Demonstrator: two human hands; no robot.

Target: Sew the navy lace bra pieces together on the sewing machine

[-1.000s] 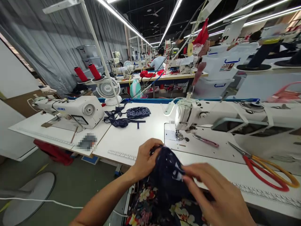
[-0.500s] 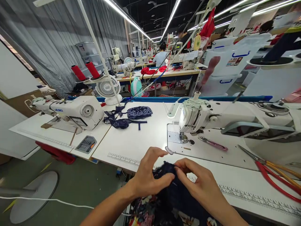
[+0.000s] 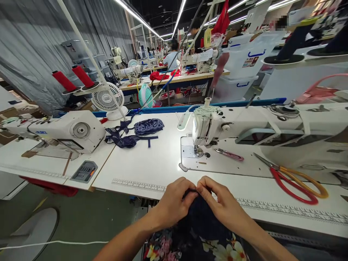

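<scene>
Both hands meet at the table's front edge, pinching the upper edge of a dark navy fabric piece [image 3: 199, 217]. My left hand [image 3: 175, 201] is closed, thumb and forefinger pressed on the cloth. Right beside it, my right hand [image 3: 217, 197] is closed on the same edge, fingertips almost touching the left ones. The fabric hangs down over a floral-patterned cloth [image 3: 217, 248]. Just beyond the hands stands a white sewing machine [image 3: 208, 125], with its needle area [image 3: 197, 150] in front.
Red-and-orange-handled scissors [image 3: 295, 181] and a pink-handled tool [image 3: 230, 154] lie at the right. Navy garment pieces [image 3: 127, 137] and a folded patterned piece [image 3: 148, 126] rest on the table [image 3: 141, 163]. A second sewing machine [image 3: 70, 130] and a fan [image 3: 107, 98] stand left.
My left hand, spread with thumb and forefinger apart before, has closed on the fabric edge beside my right hand. The view has turned slightly right.
</scene>
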